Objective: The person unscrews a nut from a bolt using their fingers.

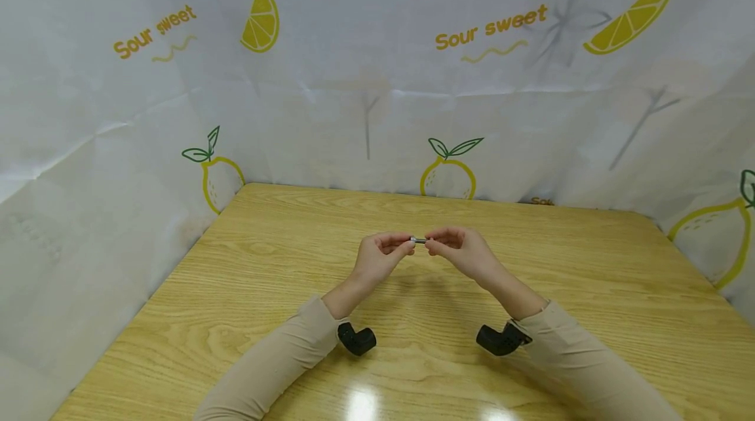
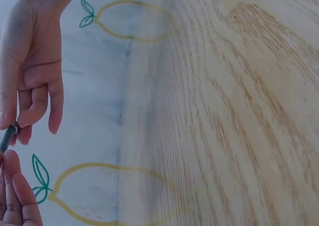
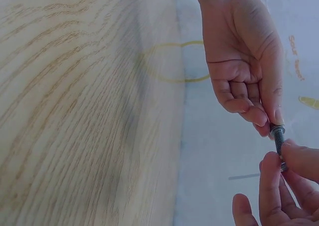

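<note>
Head view: A slim, silver-grey metal bolt (image 1: 421,241) lies roughly level between the bare left hand (image 1: 376,258) and the bare right hand (image 1: 464,252), above a yellow-brown wood-grain table (image 1: 283,244). Each hand is closed to a fingertip pinch, thumb against fingers, one at either end; the opposed grip presumably steadies so small a part and leaves its middle exposed. A white fabric backdrop printed with lemons (image 1: 330,126) stands behind.

Left wrist view: The right hand's thumb and fingers pinch the end bearing a small, grey, nut-like metal piece (image 2: 16,127). The left hand's grip is partly cut off by the frame edge.

Right wrist view: The clearest record. The shank is evenly ridged with thread and dull grey; a wider, shinier metal end (image 3: 277,129) sits at the left hand's fingertips. Whether this is a head or a second nut cannot be told.
</note>
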Motion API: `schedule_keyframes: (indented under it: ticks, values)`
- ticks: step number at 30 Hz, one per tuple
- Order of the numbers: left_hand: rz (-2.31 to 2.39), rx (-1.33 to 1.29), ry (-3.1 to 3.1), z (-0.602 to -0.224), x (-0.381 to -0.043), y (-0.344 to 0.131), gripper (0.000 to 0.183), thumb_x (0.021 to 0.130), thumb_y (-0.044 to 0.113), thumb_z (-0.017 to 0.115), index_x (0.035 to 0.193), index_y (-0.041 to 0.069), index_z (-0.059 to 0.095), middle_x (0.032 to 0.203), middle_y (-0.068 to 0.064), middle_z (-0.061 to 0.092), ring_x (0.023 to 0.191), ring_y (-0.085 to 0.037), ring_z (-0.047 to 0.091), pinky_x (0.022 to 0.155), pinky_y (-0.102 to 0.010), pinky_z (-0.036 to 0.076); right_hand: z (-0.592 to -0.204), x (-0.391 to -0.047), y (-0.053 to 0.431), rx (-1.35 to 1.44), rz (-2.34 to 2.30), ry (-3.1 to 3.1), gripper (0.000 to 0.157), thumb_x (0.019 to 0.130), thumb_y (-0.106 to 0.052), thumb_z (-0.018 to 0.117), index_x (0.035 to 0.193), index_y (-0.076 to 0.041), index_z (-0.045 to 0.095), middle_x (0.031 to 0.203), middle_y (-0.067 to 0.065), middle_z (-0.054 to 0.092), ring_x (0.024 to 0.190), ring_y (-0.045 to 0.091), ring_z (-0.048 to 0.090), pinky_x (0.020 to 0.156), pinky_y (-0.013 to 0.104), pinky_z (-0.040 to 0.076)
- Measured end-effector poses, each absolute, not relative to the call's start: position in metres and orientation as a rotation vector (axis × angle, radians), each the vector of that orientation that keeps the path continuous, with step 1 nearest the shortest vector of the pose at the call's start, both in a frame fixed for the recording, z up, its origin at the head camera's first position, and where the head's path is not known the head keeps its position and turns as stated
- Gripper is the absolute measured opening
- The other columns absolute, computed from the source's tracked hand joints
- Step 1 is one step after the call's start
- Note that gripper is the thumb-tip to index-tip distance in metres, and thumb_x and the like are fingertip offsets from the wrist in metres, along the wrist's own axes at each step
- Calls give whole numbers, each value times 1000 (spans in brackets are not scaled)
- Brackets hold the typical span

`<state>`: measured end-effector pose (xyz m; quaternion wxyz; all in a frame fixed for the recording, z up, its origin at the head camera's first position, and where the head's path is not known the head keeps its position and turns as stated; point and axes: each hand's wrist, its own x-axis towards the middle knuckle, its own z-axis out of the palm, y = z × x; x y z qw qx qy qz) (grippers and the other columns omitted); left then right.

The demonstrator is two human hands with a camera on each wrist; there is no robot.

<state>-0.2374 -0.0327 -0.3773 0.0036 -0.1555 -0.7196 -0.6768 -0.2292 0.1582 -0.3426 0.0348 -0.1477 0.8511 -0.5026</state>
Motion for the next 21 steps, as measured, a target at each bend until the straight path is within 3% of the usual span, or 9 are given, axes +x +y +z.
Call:
schedule_keyframes:
  ticks: [5,9,13,21]
  values:
    - [-2133,-495,-2250,-378,-238,-33,24,89,11,63,110,-2,67,100,-24,67,88,-26,69,86,-52,51,-342,-228,159,-450,-1577,2609,36,88,-21,65,118,-1,59,116,20,62,97,20,66,85,37,54]
    - [-2116,-499,-2254,-378,-238,-32,26,90,13,63,110,-3,66,99,-23,68,88,-27,69,84,-42,54,-341,-230,159,-483,-1537,2585,42,94,-29,57,125,-1,56,116,22,63,100,27,66,93,47,49]
    - [-2102,-488,-2261,-377,-238,-32,26,89,14,63,109,-3,67,99,-23,68,88,-26,69,80,-33,55,-341,-230,159,-484,-1522,2554,39,98,-28,50,120,3,59,109,24,66,93,22,69,97,51,45]
    - [-2128,-487,-2247,-378,-238,-32,24,89,11,63,109,-2,67,99,-24,68,86,-24,69,84,-50,52,-342,-228,160,-480,-1575,2602,29,89,-13,64,114,2,61,115,22,62,102,29,65,86,38,54]
